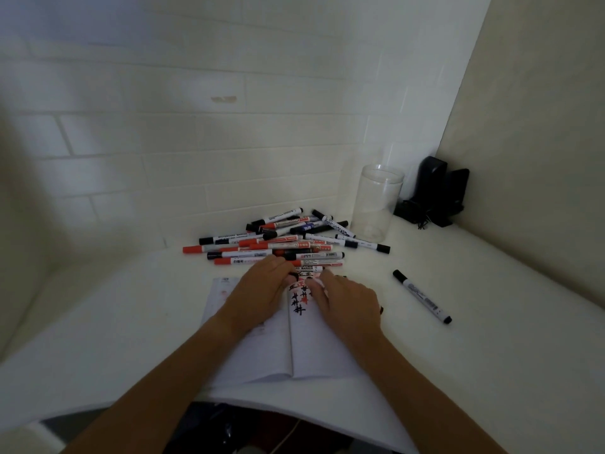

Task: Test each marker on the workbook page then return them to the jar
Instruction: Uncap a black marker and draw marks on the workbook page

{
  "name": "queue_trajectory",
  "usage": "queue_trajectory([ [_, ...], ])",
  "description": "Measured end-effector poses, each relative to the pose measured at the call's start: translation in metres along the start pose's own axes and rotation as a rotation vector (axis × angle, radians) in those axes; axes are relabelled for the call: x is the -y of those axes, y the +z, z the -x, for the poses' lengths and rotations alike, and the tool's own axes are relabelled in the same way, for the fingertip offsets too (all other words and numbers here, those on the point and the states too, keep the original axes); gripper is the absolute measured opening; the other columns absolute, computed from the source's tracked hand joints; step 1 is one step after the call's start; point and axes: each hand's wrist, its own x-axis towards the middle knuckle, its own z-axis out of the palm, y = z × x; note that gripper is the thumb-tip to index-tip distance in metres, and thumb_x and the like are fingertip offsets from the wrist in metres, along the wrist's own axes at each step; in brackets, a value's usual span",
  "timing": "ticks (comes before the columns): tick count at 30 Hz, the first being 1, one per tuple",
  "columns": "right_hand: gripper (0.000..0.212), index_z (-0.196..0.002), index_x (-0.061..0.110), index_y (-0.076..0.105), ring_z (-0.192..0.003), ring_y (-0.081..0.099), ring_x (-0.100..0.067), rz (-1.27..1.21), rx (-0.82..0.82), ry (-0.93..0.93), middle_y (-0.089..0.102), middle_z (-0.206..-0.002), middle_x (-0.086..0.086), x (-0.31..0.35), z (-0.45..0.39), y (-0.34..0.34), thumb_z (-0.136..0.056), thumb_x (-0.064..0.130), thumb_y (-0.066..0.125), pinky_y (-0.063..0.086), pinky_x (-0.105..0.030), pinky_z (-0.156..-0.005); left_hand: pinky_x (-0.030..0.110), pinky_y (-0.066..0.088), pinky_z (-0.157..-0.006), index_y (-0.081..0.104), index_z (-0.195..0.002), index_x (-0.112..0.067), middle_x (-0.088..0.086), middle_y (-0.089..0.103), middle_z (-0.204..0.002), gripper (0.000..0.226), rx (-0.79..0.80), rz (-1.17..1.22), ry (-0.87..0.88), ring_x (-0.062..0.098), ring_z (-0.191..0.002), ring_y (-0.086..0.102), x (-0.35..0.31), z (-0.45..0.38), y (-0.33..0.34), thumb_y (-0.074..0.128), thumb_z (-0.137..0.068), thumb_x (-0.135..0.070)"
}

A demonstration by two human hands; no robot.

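Head view: lone marker lies flat, black cap toward jar

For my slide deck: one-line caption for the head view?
Both hands, left and right, over an open marked workbook beside piled red and black markers and a clear jar.

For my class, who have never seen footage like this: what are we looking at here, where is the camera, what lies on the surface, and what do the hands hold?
There is no machine: a person wears one camera on the head, looking down at their own arms. On the white table lies an open workbook with red and black test marks. Behind it is a pile of markers; one black marker lies apart on the right. The clear jar stands upright with no markers in it. The left hand and right hand meet at the pile's near edge, their fingers seemingly handling a marker, mostly hidden.
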Motion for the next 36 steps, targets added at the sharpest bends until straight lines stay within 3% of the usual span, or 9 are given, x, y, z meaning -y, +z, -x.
queue_trajectory([
  [5, 0.038, -0.14, 0.015, 0.052, -0.086, 0.066, -0.012, -0.315, 0.057, 0.147, 0.069, -0.112, -0.005, 0.002, -0.007, -0.01, -0.106, 0.026, 0.04, 0.046, -0.02, -0.072, 0.022, 0.036, -0.074, 0.049, -0.095, -0.026, -0.011, 0.051, -0.088, 0.019, 0.073, 0.062, -0.149, 0.006, -0.08, 0.046, -0.009, -0.002, -0.013, 0.036, -0.106, -0.035],
  [8, 0.021, -0.123, 0.023, 0.058, -0.072, 0.061, 0.004, -0.633, 0.039, 0.191, 0.066, -0.093, 0.007, 0.004, -0.009, -0.022, -0.106, 0.015, 0.05, 0.048, -0.015, -0.066, 0.032, 0.041, -0.068, 0.047, -0.093, -0.024, -0.007, 0.054, -0.083, 0.017, 0.1, 0.143, -0.228, 0.011, -0.075, 0.05, -0.021, 0.002, -0.02, 0.039, -0.106, -0.03],
  [11, 0.022, -0.108, 0.019, 0.067, -0.077, 0.073, -0.023, -1.132, 0.067, 0.462, 0.073, -0.098, 0.0, 0.015, -0.005, -0.03, -0.107, 0.01, 0.047, 0.062, -0.041, -0.07, 0.034, 0.037, -0.067, 0.044, -0.092, -0.022, -0.006, 0.051, -0.082, 0.027, 0.173, 0.174, -0.222, 0.011, -0.075, 0.046, -0.035, 0.013, -0.021, 0.04, -0.097, -0.048],
  [14, 0.032, -0.118, 0.014, 0.069, -0.088, 0.074, -0.033, -1.392, 0.111, 0.671, 0.074, -0.112, -0.007, 0.018, -0.002, -0.034, -0.107, 0.003, 0.041, 0.063, -0.043, -0.074, 0.024, 0.034, -0.087, 0.044, -0.111, -0.027, -0.012, 0.049, -0.102, 0.056, 0.28, 0.104, -0.165, 0.005, -0.091, 0.043, -0.036, 0.025, -0.019, 0.056, -0.082, -0.073],
  [16, 0.032, -0.123, 0.018, 0.065, -0.085, 0.074, -0.032, -1.37, 0.14, 0.69, 0.076, -0.108, -0.005, 0.017, -0.001, -0.036, -0.104, 0.0, 0.047, 0.062, -0.039, -0.069, 0.031, 0.032, -0.1, 0.043, -0.119, -0.028, -0.013, 0.047, -0.111, 0.067, 0.316, 0.094, -0.152, 0.006, -0.103, 0.043, -0.032, 0.03, -0.016, 0.063, -0.077, -0.076],
  [20, 0.02, -0.117, 0.022, 0.06, -0.069, 0.07, -0.026, -1.275, 0.155, 0.641, 0.074, -0.094, -0.006, 0.019, 0.005, -0.039, -0.099, 0.018, 0.067, 0.046, -0.025, -0.051, 0.036, 0.034, -0.103, 0.044, -0.121, -0.032, -0.016, 0.047, -0.113, 0.069, 0.317, 0.135, -0.195, 0.005, -0.108, 0.044, -0.027, 0.03, -0.014, 0.064, -0.072, -0.078],
  [25, 0.022, -0.098, 0.014, 0.066, -0.052, 0.042, -0.017, -1.306, 0.164, 0.685, 0.055, -0.067, -0.015, 0.022, 0.009, -0.042, -0.108, 0.024, 0.049, 0.032, -0.022, -0.046, 0.036, 0.034, -0.105, 0.046, -0.125, -0.032, -0.016, 0.048, -0.117, 0.066, 0.309, 0.135, -0.197, 0.003, -0.11, 0.044, -0.023, 0.032, -0.012, 0.068, -0.076, -0.07],
  [29, 0.002, -0.101, 0.012, 0.059, -0.049, 0.051, -0.021, -1.28, 0.227, 0.767, 0.063, -0.07, -0.014, 0.018, 0.01, -0.039, -0.1, 0.013, 0.06, 0.037, -0.026, -0.043, 0.034, 0.033, -0.103, 0.046, -0.125, -0.032, -0.014, 0.048, -0.118, 0.07, 0.318, 0.128, -0.203, 0.004, -0.11, 0.042, -0.024, 0.031, -0.01, 0.067, -0.074, -0.074],
  [36, 0.02, -0.085, 0.008, 0.06, -0.039, 0.059, -0.028, -1.028, 0.18, 0.757, 0.067, -0.06, -0.01, 0.022, 0.014, -0.04, -0.095, 0.022, 0.07, 0.044, -0.029, -0.037, 0.037, 0.034, -0.105, 0.045, -0.125, -0.031, -0.014, 0.048, -0.119, 0.071, 0.337, 0.132, -0.221, 0.006, -0.112, 0.042, -0.024, 0.031, -0.01, 0.065, -0.072, -0.076],
])
